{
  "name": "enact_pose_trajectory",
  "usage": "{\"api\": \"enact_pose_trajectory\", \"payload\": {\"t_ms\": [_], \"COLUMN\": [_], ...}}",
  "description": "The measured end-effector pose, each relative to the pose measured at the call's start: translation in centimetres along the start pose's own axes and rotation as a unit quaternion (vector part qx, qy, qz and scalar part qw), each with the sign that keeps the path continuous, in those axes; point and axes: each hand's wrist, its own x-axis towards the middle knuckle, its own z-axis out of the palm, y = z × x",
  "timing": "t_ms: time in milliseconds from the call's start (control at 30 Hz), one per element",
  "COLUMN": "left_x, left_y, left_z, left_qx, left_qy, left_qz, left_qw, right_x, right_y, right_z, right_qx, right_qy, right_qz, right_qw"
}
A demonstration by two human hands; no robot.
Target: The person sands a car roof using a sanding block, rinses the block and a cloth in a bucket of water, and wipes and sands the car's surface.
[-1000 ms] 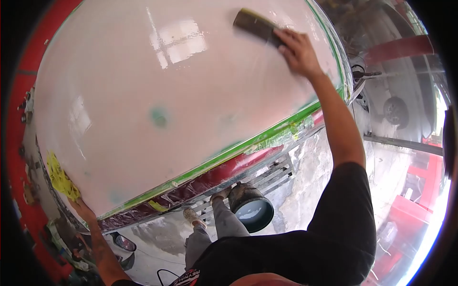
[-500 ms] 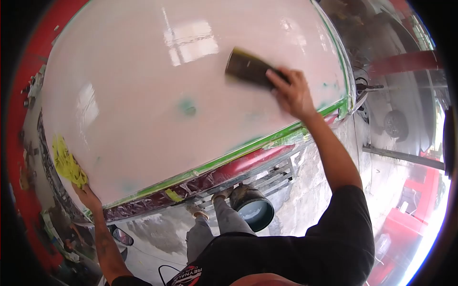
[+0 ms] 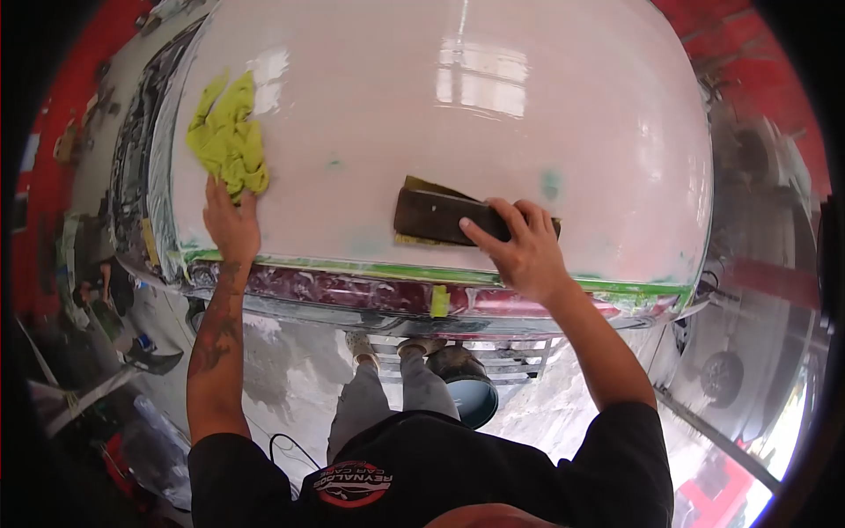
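Observation:
A dark sanding block [image 3: 449,214] with a yellowish sheet along its edges lies on the wet, pinkish-white car panel [image 3: 352,114]. My right hand [image 3: 526,246] grips the block's right end, with fingers over its top. At the panel's left side, my left hand [image 3: 232,224] holds the lower end of a crumpled yellow-green cloth [image 3: 229,136], which rests on the surface. Green spots [image 3: 551,183] show through the panel's coating. Green masking tape [image 3: 352,267] runs along the near edge, above a dark red strip [image 3: 326,289].
Below the panel, a bucket of liquid [image 3: 472,398] stands beside my feet, near a slatted metal grate [image 3: 519,359]. A person [image 3: 113,286] is at the far left. Another vehicle's wheel [image 3: 722,378] shows at the right.
The view has shifted left over the panel. My right hand has brought the block down closer to the taped edge. My left hand and the cloth have moved up along the panel.

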Motion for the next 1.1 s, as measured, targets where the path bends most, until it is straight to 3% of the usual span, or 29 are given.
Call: {"api": "enact_pose_trajectory", "payload": {"t_ms": [67,167,300,467,533,600,700,800,967,1067,1100], "left_x": [-0.2,0.0,0.1,0.5,1.0,2.3,3.5,2.9,2.2,1.9,2.0], "left_y": [0.4,1.2,1.1,1.5,2.7,1.8,-2.5,-7.0,-7.8,-7.8,-7.8], "left_z": [-0.2,-0.8,-0.8,-1.8,-4.0,-3.6,-0.8,-0.7,-1.0,-1.3,-1.4], "left_qx": [0.007,-0.01,-0.112,-0.112,-0.026,-0.038,-0.056,-0.082,-0.089,-0.085,-0.092], "left_qy": [-0.005,-0.015,0.016,-0.015,-0.119,-0.091,0.016,0.026,0.044,0.027,0.028], "left_qz": [-0.018,-0.032,-0.05,-0.035,-0.007,-0.013,0.003,-0.066,-0.067,-0.066,-0.071], "left_qw": [1.0,0.999,0.992,0.993,0.993,0.995,0.998,0.994,0.993,0.994,0.993], "right_x": [4.9,16.3,19.5,9.5,11.0,15.0,22.7,23.4,16.1,17.9,19.4], "right_y": [1.6,4.8,-0.2,-13.6,-12.7,-9.6,-6.3,-10.0,-22.0,-18.7,-16.4], "right_z": [1.0,3.6,6.1,6.6,5.5,6.6,7.6,9.1,10.4,9.1,9.1], "right_qx": [-0.043,-0.117,-0.158,-0.06,-0.076,-0.11,-0.184,-0.214,-0.108,-0.092,-0.103], "right_qy": [0.019,0.088,0.101,0.035,0.011,0.048,0.078,0.084,0.015,0.015,0.029], "right_qz": [-0.033,0.072,0.136,-0.06,-0.092,-0.053,0.095,0.154,-0.053,-0.121,-0.071], "right_qw": [0.998,0.987,0.973,0.996,0.993,0.991,0.975,0.961,0.993,0.988,0.992]}}
